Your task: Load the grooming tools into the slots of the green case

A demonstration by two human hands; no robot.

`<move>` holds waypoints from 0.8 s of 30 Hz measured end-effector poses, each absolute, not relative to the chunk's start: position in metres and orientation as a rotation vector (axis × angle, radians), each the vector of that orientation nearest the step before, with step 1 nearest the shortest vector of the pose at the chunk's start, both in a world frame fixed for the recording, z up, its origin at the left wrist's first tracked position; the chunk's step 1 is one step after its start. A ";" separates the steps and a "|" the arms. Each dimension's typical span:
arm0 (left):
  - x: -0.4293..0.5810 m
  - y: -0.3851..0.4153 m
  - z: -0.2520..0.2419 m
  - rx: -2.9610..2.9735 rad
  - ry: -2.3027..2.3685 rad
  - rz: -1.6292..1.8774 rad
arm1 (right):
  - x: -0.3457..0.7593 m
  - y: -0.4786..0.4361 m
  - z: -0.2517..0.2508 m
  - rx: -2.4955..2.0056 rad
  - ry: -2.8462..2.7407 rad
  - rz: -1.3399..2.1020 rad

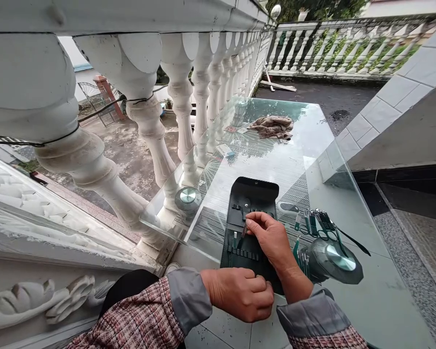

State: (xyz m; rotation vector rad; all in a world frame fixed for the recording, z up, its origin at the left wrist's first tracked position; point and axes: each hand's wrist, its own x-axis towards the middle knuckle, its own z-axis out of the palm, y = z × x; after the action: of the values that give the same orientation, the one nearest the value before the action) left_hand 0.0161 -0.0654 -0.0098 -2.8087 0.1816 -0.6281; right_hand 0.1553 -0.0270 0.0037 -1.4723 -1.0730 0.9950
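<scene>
Right hand point(271, 240) fingers point(252, 220) pinched on slim metal tool point(243, 231) in black leather case point(252, 194); left hand point(240, 293) curled, grip unclear.

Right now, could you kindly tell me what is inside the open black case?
The black case shows elastic loops and a few slim tools; the right hand and left hand cover its lower part, so what lies there is hidden.
</scene>
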 end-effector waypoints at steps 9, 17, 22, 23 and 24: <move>0.015 -0.065 -0.011 -2.803 0.187 -0.556 | 0.177 -0.030 0.006 -1.422 -0.860 1.053; 0.015 -0.066 -0.010 -2.800 0.187 -0.572 | 0.184 -0.036 0.003 -1.497 -0.919 1.048; 0.015 -0.065 -0.011 -2.804 0.193 -0.543 | 0.183 -0.033 0.005 -1.508 -0.954 1.063; 0.016 -0.065 -0.012 -2.805 0.193 -0.546 | 0.184 -0.032 0.006 -1.509 -0.952 1.075; 0.016 -0.065 -0.012 -2.807 0.194 -0.554 | 0.185 -0.031 0.007 -1.509 -0.948 1.091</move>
State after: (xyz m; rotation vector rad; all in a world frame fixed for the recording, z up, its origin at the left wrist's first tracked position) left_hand 0.0155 -0.0652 -0.0119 -2.8072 0.1939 -0.5537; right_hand 0.1850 -0.0309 0.0066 -1.5088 -0.9483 1.0906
